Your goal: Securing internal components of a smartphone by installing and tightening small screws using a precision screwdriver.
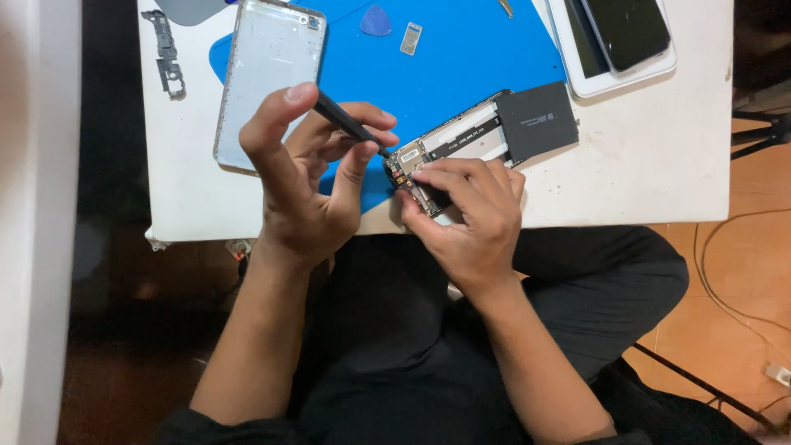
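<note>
Prying at the opened phone (461,148) — left hand (309,177) fingers pinch a black tool (350,125); right hand (470,214) fingers clamp its lower end. Keep tip shallow, pressure light.

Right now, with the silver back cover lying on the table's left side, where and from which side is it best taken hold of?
Probably by its long left edge, approached from the table's left. The silver back cover lies flat with that edge over the bare white table, while the left hand, holding a dark tool, covers its lower right corner.
</note>
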